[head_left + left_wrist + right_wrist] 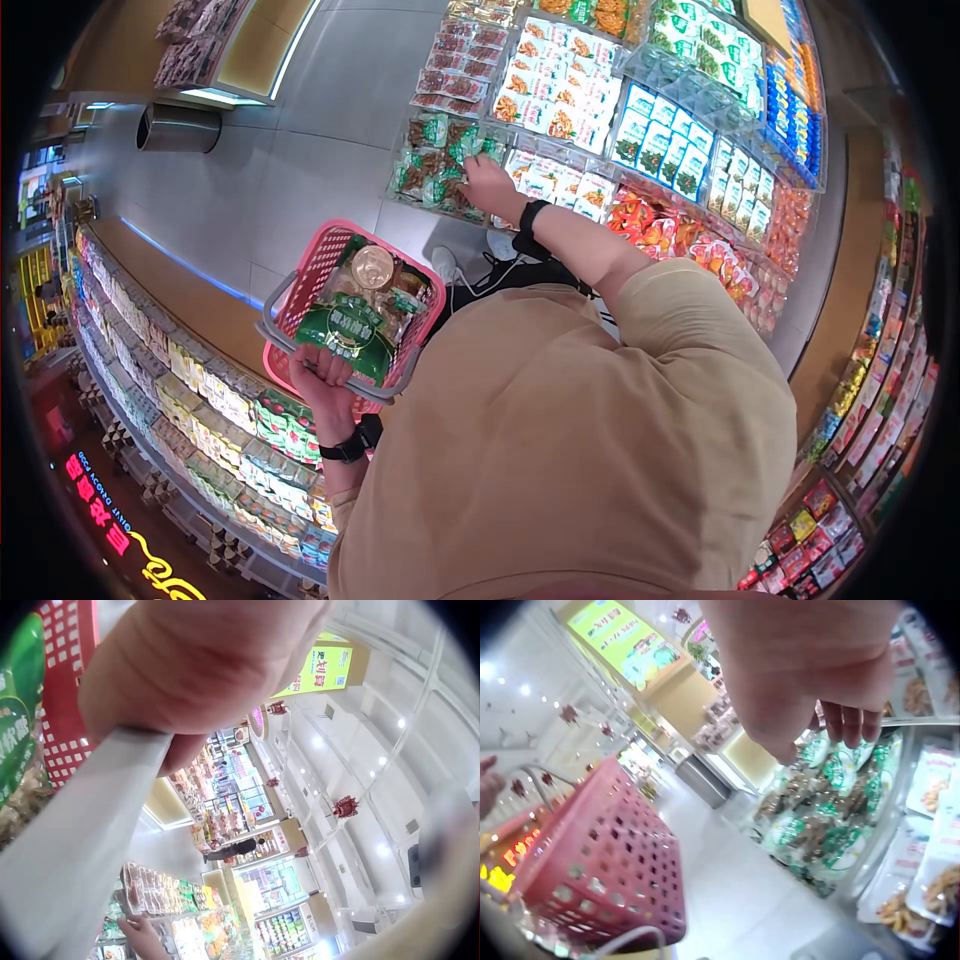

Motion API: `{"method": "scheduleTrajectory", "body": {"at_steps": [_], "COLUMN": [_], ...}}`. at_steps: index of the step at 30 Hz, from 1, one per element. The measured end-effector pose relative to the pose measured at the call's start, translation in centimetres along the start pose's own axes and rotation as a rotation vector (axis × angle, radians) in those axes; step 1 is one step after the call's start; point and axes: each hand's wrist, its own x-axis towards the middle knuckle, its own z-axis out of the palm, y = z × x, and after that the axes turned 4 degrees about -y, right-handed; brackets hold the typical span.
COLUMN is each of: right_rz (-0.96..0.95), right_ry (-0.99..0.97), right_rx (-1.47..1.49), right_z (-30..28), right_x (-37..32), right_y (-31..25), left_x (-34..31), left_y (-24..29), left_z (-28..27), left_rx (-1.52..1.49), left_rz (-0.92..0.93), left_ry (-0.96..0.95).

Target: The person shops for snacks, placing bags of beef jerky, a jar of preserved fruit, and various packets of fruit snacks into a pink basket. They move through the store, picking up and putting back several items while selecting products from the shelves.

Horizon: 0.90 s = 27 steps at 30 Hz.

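Closest in, the left hand [322, 375] is clamped round the grey handle [275, 340] of the pink basket [305, 275], fingers curled right under the smooth bar. The wrist view shows that fist tight on it. The basket is hard plastic lattice, square holes all over. Inside it, a glossy green packet [350, 335] lies against the near rim by the handle, with a round gold-topped tub [372, 267] towards the far rim.

Further out, the right hand [490, 185] is at full reach on the shelf, so it is the nearer hand by far, and the basket hangs well apart on the left. The green-labelled snack packets [432, 160] sit in a clear plastic bin [400, 197] at the left end of the display. They lie directly under and just left of that hand.

From the right wrist, the fingertips [851, 724] hang loosely curled over the packets, pointing down at them. They are crinkly see-through film with brown pieces inside, overlapping one another at a tilt. I cannot tell whether the fingers pinch one or only brush the tops.

Beyond, there are rows of white and orange packs [560, 90] up the shelf, then grey floor tiles [300, 170].
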Motion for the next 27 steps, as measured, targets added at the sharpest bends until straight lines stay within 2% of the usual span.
{"method": "scheduleTrajectory", "body": {"at_steps": [2, 6, 10, 14, 17, 20, 23, 26, 27], "right_rz": [0.018, 0.271, 0.428, 0.463, 0.463, 0.599, 0.542, 0.634, 0.562], "right_ry": [-0.034, -0.207, -0.170, -0.075, -0.117, -0.048, 0.042, -0.014, -0.051], "right_rx": [-0.046, -0.229, -0.192, -0.114, -0.013, -0.059, 0.079, 0.218, 0.233], "right_z": [1.1, 1.9, 3.4, 6.3, 6.5, 4.8, 2.6, -2.7, -4.4], "right_x": [1.6, 5.1, 7.2, 7.9, 7.6, 6.1, 3.1, 0.5, -0.1], "right_y": [0.5, -0.2, -0.2, 2.4, 2.9, 0.6, 1.1, -3.5, -5.6], "left_x": [0.8, 2.2, 3.7, 4.9, 6.0, 7.0, 8.3, 9.6, 9.9], "left_y": [0.6, 2.2, 3.6, 4.5, 5.4, 6.3, 7.0, 7.1, 7.1], "left_z": [-0.4, -1.7, -3.2, -3.9, -4.5, -4.7, -5.2, -5.3, -5.4], "left_rx": [-0.003, 0.014, 0.021, 0.059, 0.085, 0.092, 0.087, 0.081, 0.081], "left_rz": [-0.043, -0.107, -0.151, -0.150, -0.169, -0.192, -0.215, -0.219, -0.220], "left_ry": [-0.022, -0.012, 0.003, 0.033, 0.019, -0.007, -0.031, -0.050, -0.048]}}
